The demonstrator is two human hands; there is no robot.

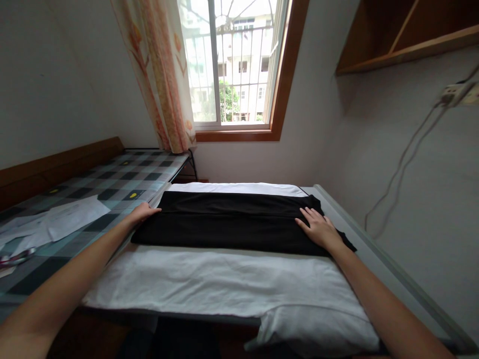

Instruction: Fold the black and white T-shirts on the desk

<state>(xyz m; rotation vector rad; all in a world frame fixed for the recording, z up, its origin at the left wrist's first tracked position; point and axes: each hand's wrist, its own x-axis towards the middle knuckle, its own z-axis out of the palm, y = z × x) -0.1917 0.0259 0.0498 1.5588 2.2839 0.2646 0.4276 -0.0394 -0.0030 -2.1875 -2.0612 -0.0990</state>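
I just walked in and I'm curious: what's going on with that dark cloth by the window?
A person has both hands on a long black fabric piece lying over white cloth on a pale table. The left hand's fingers are at its left end; the right hand rests spread near the other end. The white cloth shows on both long sides, partly hanging over the near edge.

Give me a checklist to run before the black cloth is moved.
1. Left hand at the black cloth's left end: ok.
2. Right hand on its right end: ok.
3. Black cloth's right end even: not ok, it is ragged.
4. White cloth fully on the table: not ok, part droops over the near edge.
5. Papers clear of the black cloth: ok.
6. Underside smooth: cannot tell, hidden.
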